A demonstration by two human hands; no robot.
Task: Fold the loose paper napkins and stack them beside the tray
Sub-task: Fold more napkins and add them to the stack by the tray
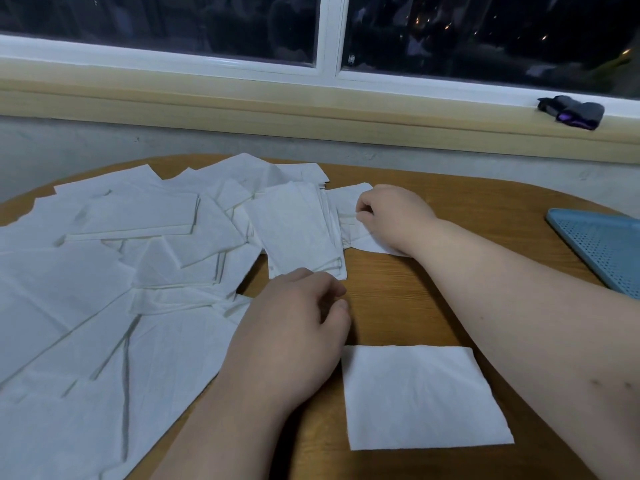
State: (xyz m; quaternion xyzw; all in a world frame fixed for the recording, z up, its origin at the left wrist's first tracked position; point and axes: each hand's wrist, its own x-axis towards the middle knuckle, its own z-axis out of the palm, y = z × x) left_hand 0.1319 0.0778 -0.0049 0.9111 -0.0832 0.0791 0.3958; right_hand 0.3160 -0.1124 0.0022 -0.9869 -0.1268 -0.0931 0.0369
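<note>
Though nr, folded napkin [422, 396] clears hands [287, 327].

Left hand [291, 327]: centre of frame, palm down, fingers loosely curled.
Right hand [391, 216]: upper centre, pinching a napkin [349, 202].

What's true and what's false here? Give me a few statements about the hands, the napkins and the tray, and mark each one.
1. The blue tray lies on the table's right side. True.
2. The right hand holds a cup. False: its fingers pinch a white napkin.
3. One folded napkin lies alone on the table's near side. True.
4. The loose napkins fill the tray. False: they cover the table's left side.
</note>
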